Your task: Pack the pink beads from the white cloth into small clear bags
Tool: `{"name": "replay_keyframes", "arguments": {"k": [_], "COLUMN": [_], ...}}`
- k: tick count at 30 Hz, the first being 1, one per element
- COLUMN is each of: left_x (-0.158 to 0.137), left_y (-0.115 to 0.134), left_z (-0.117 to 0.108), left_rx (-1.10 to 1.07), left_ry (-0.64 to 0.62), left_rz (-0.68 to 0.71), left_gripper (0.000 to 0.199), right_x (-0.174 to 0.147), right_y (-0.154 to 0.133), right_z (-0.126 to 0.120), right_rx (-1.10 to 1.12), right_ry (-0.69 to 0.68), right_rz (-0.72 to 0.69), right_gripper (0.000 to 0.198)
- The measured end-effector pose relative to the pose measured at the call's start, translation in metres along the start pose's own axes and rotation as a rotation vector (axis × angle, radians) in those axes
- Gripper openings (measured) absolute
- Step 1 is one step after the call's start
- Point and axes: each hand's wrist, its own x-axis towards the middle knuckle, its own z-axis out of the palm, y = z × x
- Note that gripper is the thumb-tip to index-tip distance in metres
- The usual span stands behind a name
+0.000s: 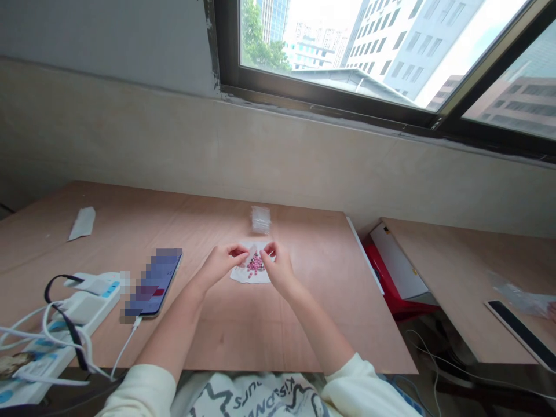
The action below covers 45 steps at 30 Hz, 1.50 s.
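A pile of small pink beads (255, 264) lies on a white sheet of paper (243, 278) in the middle of the table. My left hand (220, 265) is at the sheet's left edge, thumb and fingers pinched on a small clear plastic bag (251, 252) held over the beads. Opposite it, my right hand (280, 266) hovers at the right side of the pile with its thumb and index finger closed together. Whatever sits between those right fingertips is too small to make out. Behind the sheet rests a stack of clear plastic bags (261, 220).
A phone (153, 286) on a charging cable lies to the left, beside a power strip (93, 301) with tangled cords. Farther back is a torn paper piece (82, 223). A gap separates this table from another (456, 278) on the right, where a dark-screened device (523, 333) lies.
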Motion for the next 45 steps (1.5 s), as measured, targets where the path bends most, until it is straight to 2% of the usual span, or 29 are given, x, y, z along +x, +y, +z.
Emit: {"name": "replay_keyframes", "arguments": {"k": [3,10,15,21,24,27,30,32,34,38,40,43,45], "left_x": [0.006,0.001,-0.006,-0.003,0.002,0.007,0.009,0.009,0.006,-0.001,-0.005,-0.01,-0.011], "left_y": [0.001,-0.001,0.002,-0.002,-0.004,-0.001,0.003,0.005,0.006,0.006,0.005,0.001,-0.002], "left_z": [0.003,0.005,0.005,0.004,0.004,0.002,0.001,0.002,0.004,0.008,0.008,0.008,0.007], "left_rx": [-0.033,0.04,0.052,-0.051,-0.045,0.016,0.088,0.162,0.25,0.336,0.353,0.358,0.31], "left_ry": [-0.004,0.024,-0.039,-0.16,-0.147,-0.076,0.025,0.05,0.061,0.061,0.064,0.064,0.015], "left_rz": [-0.013,-0.042,-0.019,-0.047,-0.079,-0.078,-0.046,0.003,0.056,0.121,0.14,0.158,0.149], "left_gripper": [0.016,0.012,0.014,0.02,0.02,0.016,0.01,0.007,0.005,0.007,0.007,0.007,0.008], "right_x": [0.002,0.005,0.005,0.01,0.014,0.019,0.022,0.021,0.018,0.011,0.01,0.01,0.011], "right_y": [-0.005,-0.004,0.001,0.003,0.003,0.0,-0.005,-0.008,-0.008,-0.001,0.005,0.014,0.015], "right_z": [0.008,0.013,0.012,0.007,0.004,0.001,-0.001,0.0,0.003,0.013,0.017,0.022,0.023], "right_rx": [0.112,0.136,0.264,0.346,0.324,0.24,0.009,-0.18,-0.272,-0.085,-0.033,-0.074,-0.077], "right_ry": [-0.209,-0.346,-0.357,-0.349,-0.42,-0.458,-0.374,-0.304,-0.299,-0.509,-0.57,-0.511,-0.441], "right_rz": [0.048,0.095,0.173,0.224,0.228,0.201,0.143,0.11,0.132,0.311,0.367,0.343,0.335], "right_gripper": [0.02,0.016,0.012,0.011,0.009,0.009,0.012,0.012,0.01,0.013,0.014,0.006,0.006]}}
